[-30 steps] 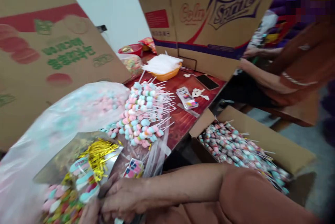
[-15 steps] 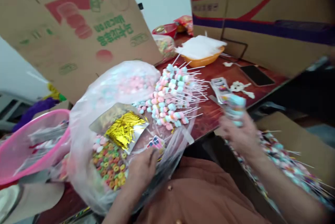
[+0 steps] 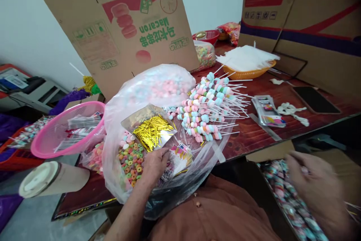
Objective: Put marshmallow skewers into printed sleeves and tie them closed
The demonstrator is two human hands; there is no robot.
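My left hand [image 3: 155, 164] is closed, thumb and fingertips together, at the edge of some small printed bags [image 3: 182, 158]. What it pinches is hidden. My right hand [image 3: 313, 184], smeared by motion, hangs over a carton of wrapped marshmallow skewers [image 3: 282, 192]; its fingers look curled, but I cannot tell whether they hold anything. On a large clear plastic bag [image 3: 115, 117] lie a pile of marshmallow skewers [image 3: 207, 107] with white sticks, a pouch of gold twist ties [image 3: 153, 132] and colourful cereal rings [image 3: 134, 162]. Loose marshmallows [image 3: 160, 88] show through the plastic.
A pink basket [image 3: 67, 132] and a lidded paper cup [image 3: 53, 179] stand at left. An orange basket of white sticks [image 3: 248, 64], clear printed packets [image 3: 267, 111] and a phone [image 3: 316, 99] are at right. Cardboard boxes [image 3: 149, 19] rise behind.
My right hand has moved from the table edge, where it held a wrapped marshmallow skewer, down over the carton. My left hand stays by the printed bags. The view has shifted left.
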